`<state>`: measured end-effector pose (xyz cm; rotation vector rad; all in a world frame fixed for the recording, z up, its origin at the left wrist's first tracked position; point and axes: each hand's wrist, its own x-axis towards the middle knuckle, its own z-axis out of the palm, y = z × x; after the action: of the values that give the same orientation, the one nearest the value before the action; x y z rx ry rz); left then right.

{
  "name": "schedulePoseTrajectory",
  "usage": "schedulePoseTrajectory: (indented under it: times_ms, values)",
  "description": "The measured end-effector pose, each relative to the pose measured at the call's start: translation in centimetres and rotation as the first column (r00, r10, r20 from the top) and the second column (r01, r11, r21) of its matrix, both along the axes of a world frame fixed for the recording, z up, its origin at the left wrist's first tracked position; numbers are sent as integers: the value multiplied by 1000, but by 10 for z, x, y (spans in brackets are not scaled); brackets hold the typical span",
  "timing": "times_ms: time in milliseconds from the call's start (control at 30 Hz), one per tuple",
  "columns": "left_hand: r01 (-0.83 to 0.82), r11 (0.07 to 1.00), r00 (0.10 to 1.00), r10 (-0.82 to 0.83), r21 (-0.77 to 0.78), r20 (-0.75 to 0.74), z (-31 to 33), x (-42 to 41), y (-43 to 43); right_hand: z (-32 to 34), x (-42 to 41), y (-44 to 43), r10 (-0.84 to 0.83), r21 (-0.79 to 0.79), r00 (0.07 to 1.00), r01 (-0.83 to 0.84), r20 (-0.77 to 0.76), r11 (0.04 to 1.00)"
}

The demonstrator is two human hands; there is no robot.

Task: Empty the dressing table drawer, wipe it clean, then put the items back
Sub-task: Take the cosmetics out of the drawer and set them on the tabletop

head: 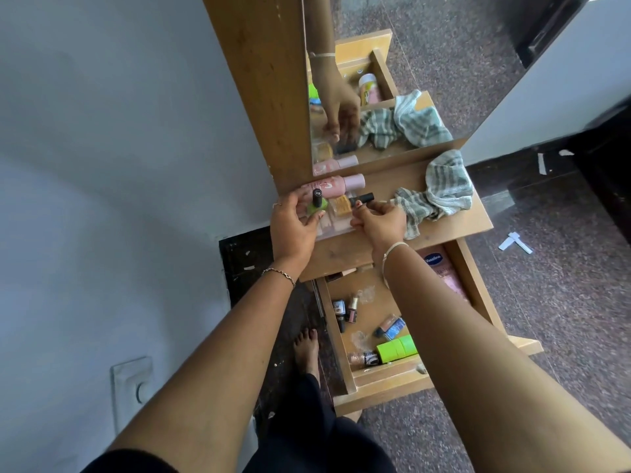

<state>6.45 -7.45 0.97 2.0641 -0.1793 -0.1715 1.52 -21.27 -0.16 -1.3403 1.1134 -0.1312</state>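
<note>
The wooden drawer stands pulled out below the dressing table top. Inside lie several small cosmetic bottles, a green container and a pink Vaseline bottle, partly hidden by my right forearm. On the top, my left hand holds a green nail polish bottle with a black cap. My right hand pinches a small dark-capped bottle. A pink bottle lies behind them against the mirror. A striped cloth sits crumpled at the right of the top.
A mirror in a wooden frame rises behind the table top and reflects the hand, cloth and drawer. A white wall lies to the left. My bare foot stands on the dark speckled floor beside the drawer. Paper scraps lie on the floor at right.
</note>
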Motion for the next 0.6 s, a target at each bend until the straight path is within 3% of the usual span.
schedulePoseTrajectory:
  times_ms: [200,300,367,433,500,533,600]
  values:
    - [-114,993,992,113,18,49,2,-32,9,7,-31,-5,25,-248,996,-44,-82,968]
    - [27,997,999,-30,78,39,-4,-65,15,4,-71,-6,30,-360,990,-79,-139,930]
    - [203,960,968,-226,193,110,-9,-87,20,-2,-104,-7,70,-400,977,-147,-200,905]
    - [418,816,826,-525,400,207,-17,-106,21,-12,-135,-7,141,-413,949,-253,-282,875]
    - [542,481,584,-805,689,104,-28,-121,17,-24,-158,-4,252,-375,887,-400,-386,836]
    - [533,312,515,-857,786,-9,-35,-128,15,-32,-167,-2,322,-344,841,-485,-434,804]
    - [497,149,556,-811,855,-182,-48,-137,8,-46,-176,4,466,-292,740,-639,-486,711]
